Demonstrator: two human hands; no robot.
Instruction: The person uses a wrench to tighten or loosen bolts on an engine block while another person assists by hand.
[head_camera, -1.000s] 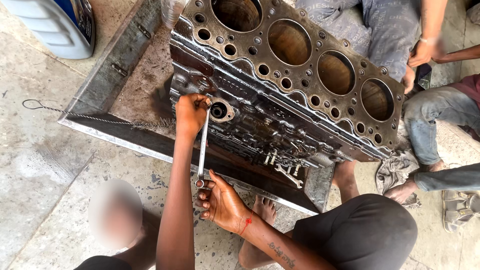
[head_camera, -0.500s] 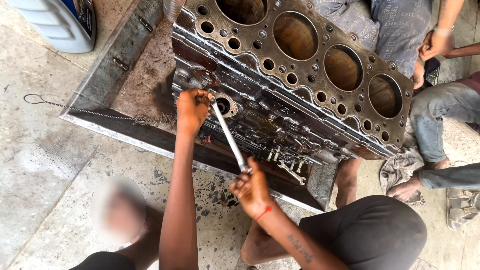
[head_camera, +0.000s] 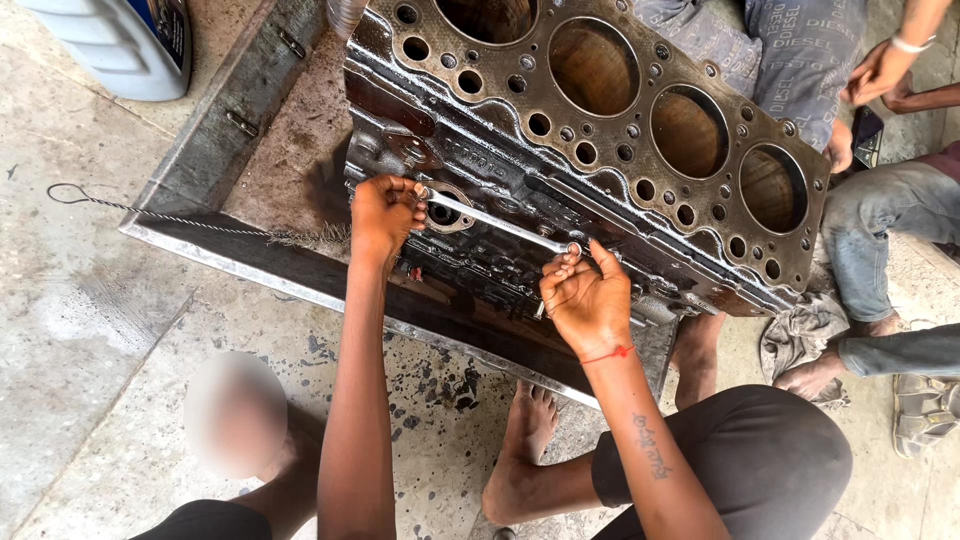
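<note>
Wrench (head_camera: 497, 221) lies across the side face of the engine block (head_camera: 600, 130), running from the round port (head_camera: 443, 208) at the block's left end out to your right hand; shaft slopes down to the right, bright steel against the oily casting.

Your left hand (head_camera: 385, 213) sits on the wrench head at the port; fingers (head_camera: 408, 189) curled tight together over that end, pressing it to the block.

Your right hand (head_camera: 588, 296) has the free end; fingers (head_camera: 560, 268) pinching the ring end of the wrench between thumb and fingertips; red thread on that wrist.

Block rests tilted in a shallow metal tray (head_camera: 230, 130) on the concrete floor (head_camera: 80, 330); four cylinder bores face up, ringed by bolt holes.

Twisted wire brush (head_camera: 200, 222) lies across the tray's left rim, loop end out on the floor; well apart from both hands.

White plastic jug (head_camera: 125, 40) top left, beside the tray.

Other people sit at the right; one hand (head_camera: 880, 70) near the block's far corner; a grey rag (head_camera: 800, 335) on the floor just below it.
</note>
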